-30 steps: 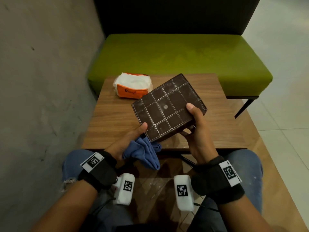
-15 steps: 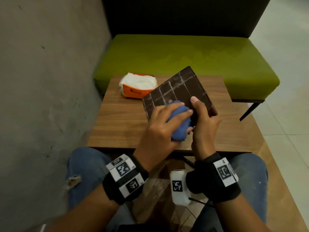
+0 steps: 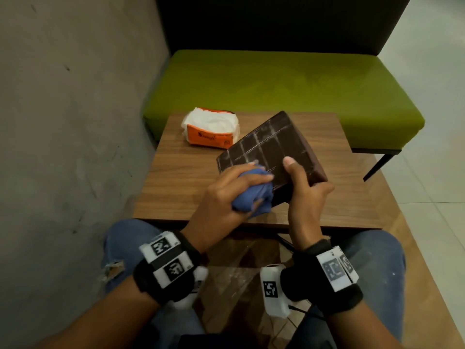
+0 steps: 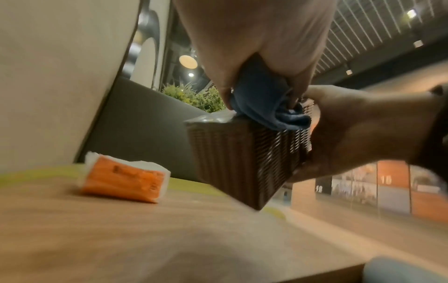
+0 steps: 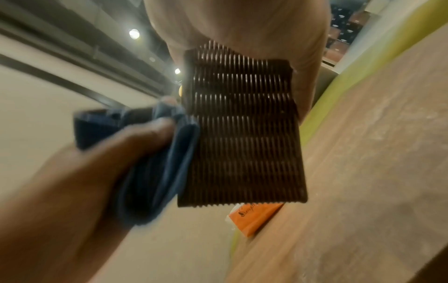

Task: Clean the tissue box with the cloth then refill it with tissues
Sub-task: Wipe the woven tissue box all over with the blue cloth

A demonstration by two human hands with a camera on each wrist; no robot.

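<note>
Since the earlier frame my left hand had dragged the bunched cloth toward the tissue box's near edge. Right-hand fingers clamped the box, tilted above the counter; it looked light, stiff, best gripped by its woven sides.

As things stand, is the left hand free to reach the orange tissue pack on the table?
Probably not yet: the left hand grips the blue cloth against the tissue box. The tissue pack lies unobstructed on the table, so the path looks open once the cloth is released.
</note>
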